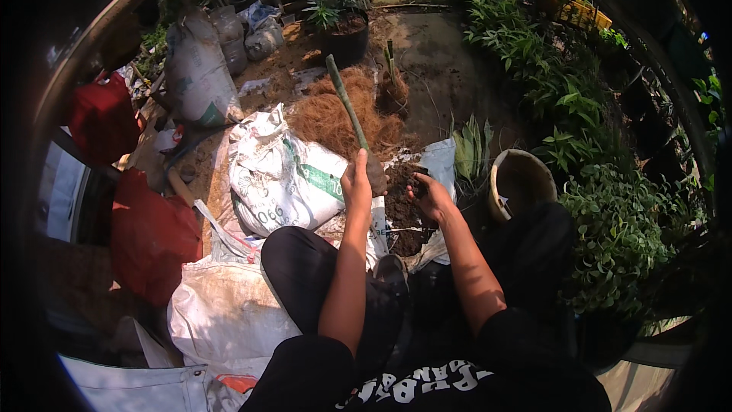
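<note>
Taking all clock positions from left hand (356, 185). Holding plant (348, 105) there, wrapping left fingers around the root ball (377, 175) at the bottom of the stem. Pointing the bare green stem up toward 11 o'clock, crossing in front of the brown coir (320, 118).

Reaching right hand (435, 198) in at 3 o'clock, just beside the root ball, over the edge of dark loose soil (409, 238). Curling right fingers loosely, leaving a gap at the thumb. Not being able to tell whether pinching any soil there.

Seeing soil spreading from 3 to 5 o'clock, lying on a pale sheet (438, 159). Finding second plant (392, 93) at 1 o'clock, black pot (345, 44) at 12, well behind the coir. Having white sack (278, 176) close at 9, pale sack (229, 309) between 7 and 8, red bag (152, 240) between 8 and 9. Noting cut leaves (474, 151) between 2 and 3, cream pot (526, 181) at 3, greenery (629, 233) further out past it.
</note>
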`<state>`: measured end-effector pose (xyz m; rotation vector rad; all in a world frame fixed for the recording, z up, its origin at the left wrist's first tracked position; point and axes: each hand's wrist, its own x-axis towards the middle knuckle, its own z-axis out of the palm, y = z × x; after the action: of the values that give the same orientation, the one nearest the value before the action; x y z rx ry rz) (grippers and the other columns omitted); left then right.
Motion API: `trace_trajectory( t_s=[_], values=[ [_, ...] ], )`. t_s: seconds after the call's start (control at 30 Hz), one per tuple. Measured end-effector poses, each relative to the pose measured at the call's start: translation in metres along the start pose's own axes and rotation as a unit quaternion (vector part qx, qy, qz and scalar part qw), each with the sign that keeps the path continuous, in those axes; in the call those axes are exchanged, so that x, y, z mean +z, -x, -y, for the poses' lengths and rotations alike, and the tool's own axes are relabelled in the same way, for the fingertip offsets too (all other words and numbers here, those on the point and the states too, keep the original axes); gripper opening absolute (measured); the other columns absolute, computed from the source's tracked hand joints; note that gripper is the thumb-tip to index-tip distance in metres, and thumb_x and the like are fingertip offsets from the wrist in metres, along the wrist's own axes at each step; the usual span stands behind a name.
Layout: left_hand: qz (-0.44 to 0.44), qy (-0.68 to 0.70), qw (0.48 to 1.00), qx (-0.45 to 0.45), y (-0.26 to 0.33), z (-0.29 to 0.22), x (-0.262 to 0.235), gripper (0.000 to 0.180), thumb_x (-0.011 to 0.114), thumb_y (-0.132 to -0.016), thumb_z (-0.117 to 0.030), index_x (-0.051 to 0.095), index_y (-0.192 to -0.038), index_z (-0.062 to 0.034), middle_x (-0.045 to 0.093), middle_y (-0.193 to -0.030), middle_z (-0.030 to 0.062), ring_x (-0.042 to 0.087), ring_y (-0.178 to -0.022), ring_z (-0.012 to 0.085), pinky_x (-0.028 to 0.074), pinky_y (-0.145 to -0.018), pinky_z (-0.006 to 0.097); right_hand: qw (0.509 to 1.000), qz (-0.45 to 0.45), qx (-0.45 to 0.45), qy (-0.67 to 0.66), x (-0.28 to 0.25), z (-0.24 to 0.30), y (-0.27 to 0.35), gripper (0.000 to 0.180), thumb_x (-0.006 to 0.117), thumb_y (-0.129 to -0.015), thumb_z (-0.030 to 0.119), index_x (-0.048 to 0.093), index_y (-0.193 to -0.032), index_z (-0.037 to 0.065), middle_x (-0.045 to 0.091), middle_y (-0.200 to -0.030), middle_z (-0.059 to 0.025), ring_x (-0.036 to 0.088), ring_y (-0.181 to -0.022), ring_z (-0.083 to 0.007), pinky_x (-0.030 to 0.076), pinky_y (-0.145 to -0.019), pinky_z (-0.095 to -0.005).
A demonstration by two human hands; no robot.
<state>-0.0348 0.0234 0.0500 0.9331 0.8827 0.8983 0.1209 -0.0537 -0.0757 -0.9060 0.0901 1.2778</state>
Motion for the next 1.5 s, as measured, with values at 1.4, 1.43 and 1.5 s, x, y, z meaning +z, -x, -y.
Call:
trace_trajectory(
  t_s=[1.4, 1.43, 1.5],
  values=[
    [0.235, -0.145, 0.956, -0.099, -0.007, 0.049, 0.008, 0.034, 0.059, -0.093, -0.028, 0.067, -0.11, 0.0004, 0.067, -0.085, 0.0055, 0.067, -0.061, 0.0156, 0.052, -0.054, 0.028, 0.986, -0.024, -0.163, 0.02, 0.036, 0.03, 0.024, 0.024, 0.054, -0.096, 0.013, 0.054, -0.111, -0.005, 0.061, -0.093, -0.0153, 0.06, -0.077, -0.0198, 0.05, -0.068, -0.0326],
    [0.231, -0.151, 0.955, -0.106, -0.008, 0.05, 0.008, 0.035, 0.059, -0.093, -0.029, 0.067, -0.11, 0.0004, 0.067, -0.084, 0.0054, 0.067, -0.061, 0.0157, 0.052, -0.054, 0.028, 0.986, -0.027, -0.161, 0.02, 0.039, 0.03, 0.027, 0.023, 0.054, -0.096, 0.013, 0.054, -0.111, -0.005, 0.061, -0.093, -0.0149, 0.06, -0.077, -0.0198, 0.05, -0.068, -0.0322],
    [0.22, -0.152, 0.958, -0.101, -0.009, 0.05, 0.007, 0.036, 0.06, -0.093, -0.03, 0.067, -0.11, 0.0002, 0.066, -0.082, 0.0053, 0.067, -0.062, 0.0161, 0.052, -0.054, 0.028, 0.987, -0.035, -0.157, 0.02, 0.041, 0.03, 0.03, 0.023, 0.055, -0.096, 0.013, 0.055, -0.111, -0.004, 0.061, -0.094, -0.0141, 0.06, -0.078, -0.0197, 0.05, -0.068, -0.0316]
  ],
)
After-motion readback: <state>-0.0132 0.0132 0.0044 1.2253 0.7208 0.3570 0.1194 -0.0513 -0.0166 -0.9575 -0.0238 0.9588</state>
